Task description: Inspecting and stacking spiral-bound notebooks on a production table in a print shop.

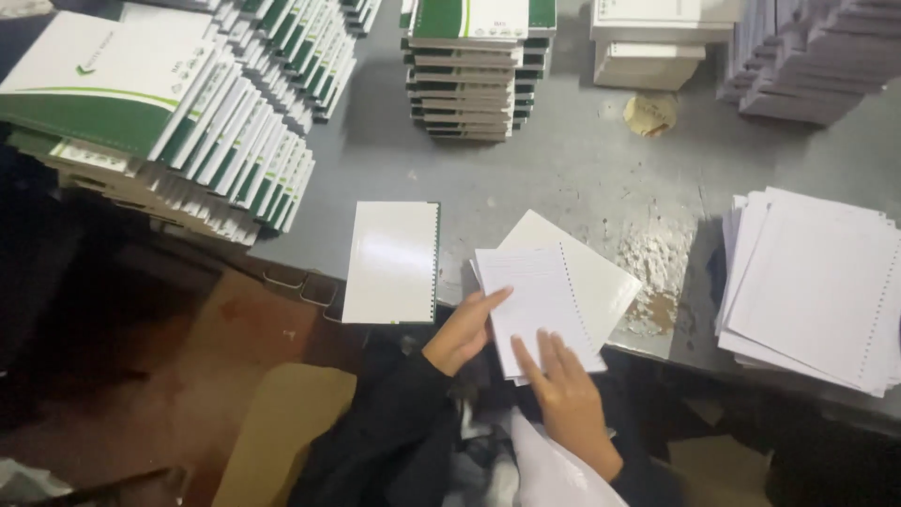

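Note:
A thin stack of lined, punched paper sheets (537, 300) lies at the near edge of the grey table (582, 169), on top of a white cover sheet (601, 272) turned at an angle. My left hand (462, 330) grips the stack's left edge, thumb on top. On the stack's lower part rests my right hand (563, 394), fingers flat and spread. To the left lies a white cover with a punched right edge (392, 263), overhanging the table edge.
Fanned piles of green-and-white notebooks (216, 122) fill the far left. Another notebook pile (474, 70) stands at the back centre, white boxes (648, 42) beside it. A large stack of punched sheets (817, 286) lies at right. A brown floor (188, 376) lies below left.

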